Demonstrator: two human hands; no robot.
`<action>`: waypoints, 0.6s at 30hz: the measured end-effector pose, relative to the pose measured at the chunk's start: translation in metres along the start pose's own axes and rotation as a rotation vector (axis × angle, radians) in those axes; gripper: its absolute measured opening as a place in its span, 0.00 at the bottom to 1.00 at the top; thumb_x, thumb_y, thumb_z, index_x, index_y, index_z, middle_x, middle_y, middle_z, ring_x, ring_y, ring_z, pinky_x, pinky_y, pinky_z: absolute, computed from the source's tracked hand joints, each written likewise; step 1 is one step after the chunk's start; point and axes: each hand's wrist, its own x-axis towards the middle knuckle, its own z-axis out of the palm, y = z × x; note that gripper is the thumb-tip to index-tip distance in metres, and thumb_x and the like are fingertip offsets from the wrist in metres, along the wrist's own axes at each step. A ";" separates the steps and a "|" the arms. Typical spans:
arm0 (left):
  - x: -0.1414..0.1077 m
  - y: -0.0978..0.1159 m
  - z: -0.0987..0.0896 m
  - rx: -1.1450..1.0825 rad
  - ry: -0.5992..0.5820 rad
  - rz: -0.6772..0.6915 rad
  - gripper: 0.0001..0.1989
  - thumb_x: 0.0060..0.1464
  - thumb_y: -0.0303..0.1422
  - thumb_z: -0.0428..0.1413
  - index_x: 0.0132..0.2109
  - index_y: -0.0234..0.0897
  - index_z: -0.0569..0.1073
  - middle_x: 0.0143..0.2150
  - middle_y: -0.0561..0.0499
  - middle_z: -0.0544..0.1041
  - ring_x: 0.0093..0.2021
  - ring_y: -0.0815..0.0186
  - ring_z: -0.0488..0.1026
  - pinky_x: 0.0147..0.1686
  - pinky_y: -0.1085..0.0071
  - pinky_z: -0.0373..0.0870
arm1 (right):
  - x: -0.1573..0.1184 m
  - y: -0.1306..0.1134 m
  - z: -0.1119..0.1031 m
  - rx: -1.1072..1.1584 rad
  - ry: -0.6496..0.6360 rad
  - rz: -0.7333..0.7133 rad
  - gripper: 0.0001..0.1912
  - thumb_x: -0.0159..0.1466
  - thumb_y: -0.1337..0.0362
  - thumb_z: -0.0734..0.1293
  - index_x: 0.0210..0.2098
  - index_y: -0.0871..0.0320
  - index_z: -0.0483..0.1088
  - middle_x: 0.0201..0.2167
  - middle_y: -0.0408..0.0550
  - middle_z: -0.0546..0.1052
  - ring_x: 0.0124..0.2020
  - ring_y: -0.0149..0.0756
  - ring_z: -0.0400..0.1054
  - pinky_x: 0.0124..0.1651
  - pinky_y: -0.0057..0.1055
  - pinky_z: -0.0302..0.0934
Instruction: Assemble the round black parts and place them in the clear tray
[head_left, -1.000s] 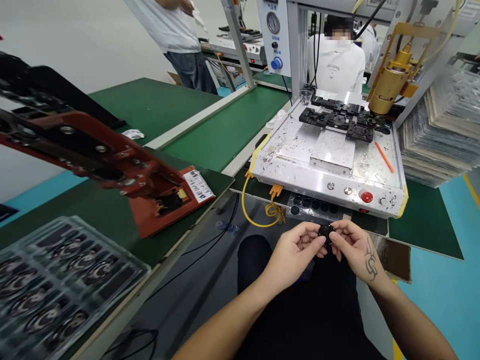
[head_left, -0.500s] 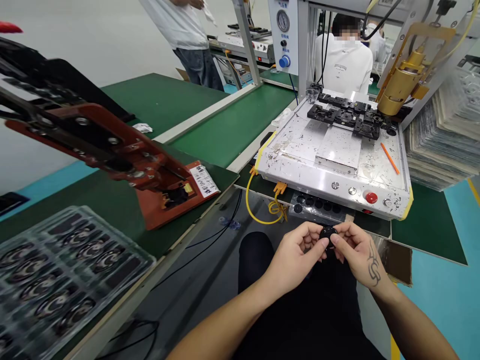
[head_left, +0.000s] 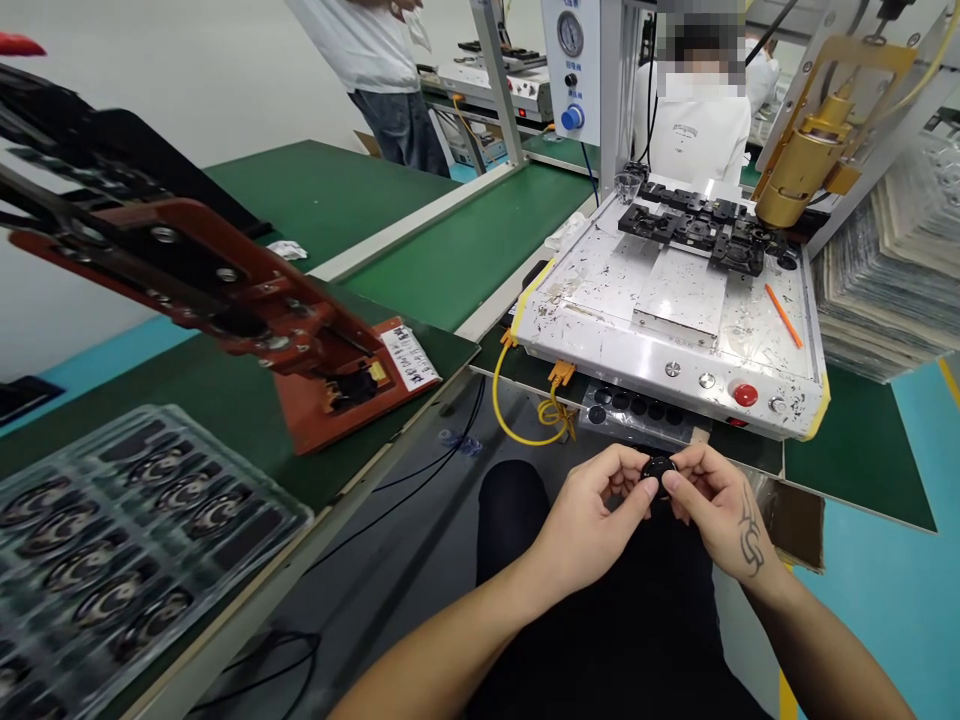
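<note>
A small round black part [head_left: 658,468] is pinched between my two hands, above my lap. My left hand [head_left: 600,510] grips its left side, thumb on top and fingers curled below. On the other side, my right hand [head_left: 709,490] holds it the same way. Fingers cover much of the part, so its details are hidden. Just beyond my hands, a clear plastic sheet [head_left: 637,425] with several black discs lies under the front of a white machine [head_left: 600,330].
Black fixtures [head_left: 697,235] and an orange stick [head_left: 784,316] lie on the machine, below a gold cylinder [head_left: 806,165]. At left stand a red-brown press [head_left: 300,400] and a clear tray [head_left: 172,425] of ring-shaped parts. Stacked trays [head_left: 885,270] rise at right. Co-workers are beyond.
Both hands keep hold of the round black part, which seems slightly tilted compared with before. The view has shifted a little; otherwise the surroundings look the same.
</note>
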 end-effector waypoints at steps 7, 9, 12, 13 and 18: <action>0.001 -0.003 -0.001 0.052 0.025 0.040 0.07 0.66 0.37 0.60 0.43 0.37 0.76 0.35 0.52 0.76 0.33 0.66 0.74 0.36 0.70 0.73 | 0.001 0.002 0.000 -0.078 0.005 -0.047 0.16 0.69 0.48 0.74 0.39 0.54 0.74 0.28 0.42 0.75 0.26 0.34 0.69 0.31 0.32 0.68; 0.003 -0.004 -0.004 0.061 0.030 0.036 0.07 0.65 0.36 0.60 0.43 0.37 0.76 0.35 0.52 0.77 0.33 0.66 0.74 0.37 0.70 0.73 | 0.005 0.002 -0.004 -0.148 -0.042 -0.105 0.14 0.70 0.51 0.74 0.44 0.54 0.75 0.30 0.43 0.76 0.28 0.35 0.71 0.33 0.32 0.70; 0.006 -0.007 -0.008 0.075 0.035 0.018 0.05 0.65 0.35 0.60 0.42 0.37 0.76 0.34 0.52 0.76 0.33 0.67 0.73 0.36 0.71 0.72 | 0.014 -0.002 -0.011 -0.332 -0.202 -0.312 0.20 0.71 0.58 0.73 0.60 0.52 0.73 0.37 0.44 0.77 0.33 0.36 0.73 0.39 0.33 0.73; 0.005 -0.008 -0.009 0.081 0.044 0.014 0.05 0.65 0.34 0.60 0.42 0.37 0.75 0.34 0.53 0.76 0.32 0.67 0.73 0.35 0.71 0.71 | 0.017 -0.004 -0.013 -0.405 -0.260 -0.402 0.22 0.71 0.60 0.73 0.63 0.50 0.71 0.39 0.45 0.77 0.35 0.36 0.73 0.41 0.34 0.73; -0.005 -0.004 -0.019 0.172 0.071 0.065 0.04 0.65 0.32 0.58 0.43 0.37 0.75 0.34 0.53 0.77 0.31 0.68 0.72 0.33 0.72 0.71 | 0.027 -0.003 -0.010 -0.629 -0.347 -0.709 0.23 0.74 0.64 0.69 0.67 0.50 0.68 0.43 0.49 0.77 0.39 0.38 0.74 0.46 0.35 0.74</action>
